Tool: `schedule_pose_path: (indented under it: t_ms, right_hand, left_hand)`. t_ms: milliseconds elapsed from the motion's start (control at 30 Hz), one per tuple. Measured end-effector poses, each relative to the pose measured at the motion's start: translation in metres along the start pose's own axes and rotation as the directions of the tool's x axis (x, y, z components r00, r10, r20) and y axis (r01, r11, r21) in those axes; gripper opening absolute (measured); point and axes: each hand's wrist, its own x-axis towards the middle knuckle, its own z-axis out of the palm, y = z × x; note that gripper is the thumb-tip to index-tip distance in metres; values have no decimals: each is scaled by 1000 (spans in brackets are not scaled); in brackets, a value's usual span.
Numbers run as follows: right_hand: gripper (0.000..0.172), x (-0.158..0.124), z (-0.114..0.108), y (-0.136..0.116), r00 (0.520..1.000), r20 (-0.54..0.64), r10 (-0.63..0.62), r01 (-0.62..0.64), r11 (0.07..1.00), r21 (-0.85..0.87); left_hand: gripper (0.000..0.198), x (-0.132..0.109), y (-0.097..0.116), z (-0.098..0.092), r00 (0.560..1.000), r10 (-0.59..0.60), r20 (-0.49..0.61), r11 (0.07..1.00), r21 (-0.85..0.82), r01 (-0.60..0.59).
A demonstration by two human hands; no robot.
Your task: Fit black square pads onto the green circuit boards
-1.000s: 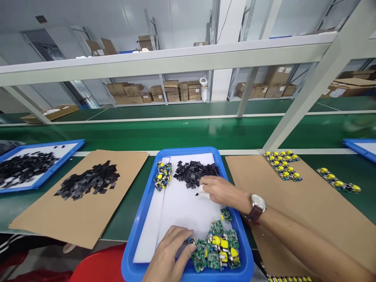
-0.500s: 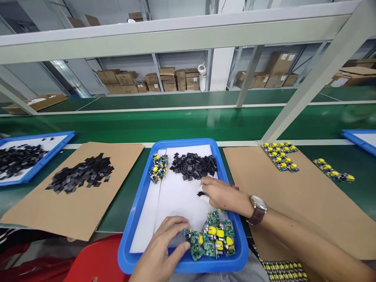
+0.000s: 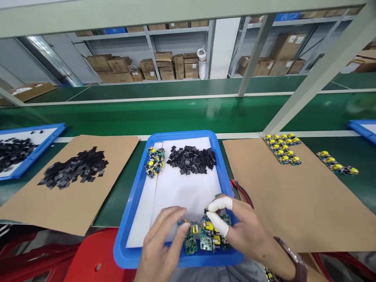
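Observation:
A blue tray (image 3: 132,203) lined with white paper sits in front of me. At its near edge lies a heap of green circuit boards with yellow parts (image 3: 205,237). My left hand (image 3: 163,243) lies flat on the paper, fingers apart, its fingertips touching the left side of that heap. My right hand (image 3: 237,229), with white finger cots on thumb and forefinger, hovers over the heap, pinching a small black piece (image 3: 206,212). A pile of black pieces (image 3: 190,158) and a small cluster of boards (image 3: 154,164) lie at the tray's far end.
Brown cardboard sheets flank the tray: the left sheet (image 3: 67,203) bears black pieces (image 3: 73,168), the right sheet (image 3: 293,196) rows of yellow-topped boards (image 3: 282,150). Red-handled cutters (image 3: 239,188) lie by the tray. Another blue tray (image 3: 23,147) sits far left, a green conveyor (image 3: 188,115) behind.
My right hand came back from the black pile to the near heap of boards, pinched shut. My left hand stayed at the heap. The view tipped downward.

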Motion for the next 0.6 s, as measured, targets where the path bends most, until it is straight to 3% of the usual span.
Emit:
schedule_pose_path:
  t_ms: [67,233,367,500,600]
  right_hand:
    - [28,-9,8,-8,996,-50,-69,71,997,32]
    - [61,-17,17,-16,973,12,-232,230,970,81]
    - [52,-20,16,-14,992,-16,-125,126,978,169]
    - [51,-26,15,-8,992,-122,-26,42,990,132]
    - [47,-26,13,-6,996,-86,-15,27,989,142]
  left_hand:
    - [36,-4,15,13,1000,-18,3,998,-67,18]
    - [40,-5,37,33,992,-123,3,960,-254,120]
    - [28,-1,40,36,971,-236,24,891,-393,226]
    - [26,1,41,38,901,-433,7,746,-559,362]
    - [23,2,41,37,882,-471,-4,705,-603,373]
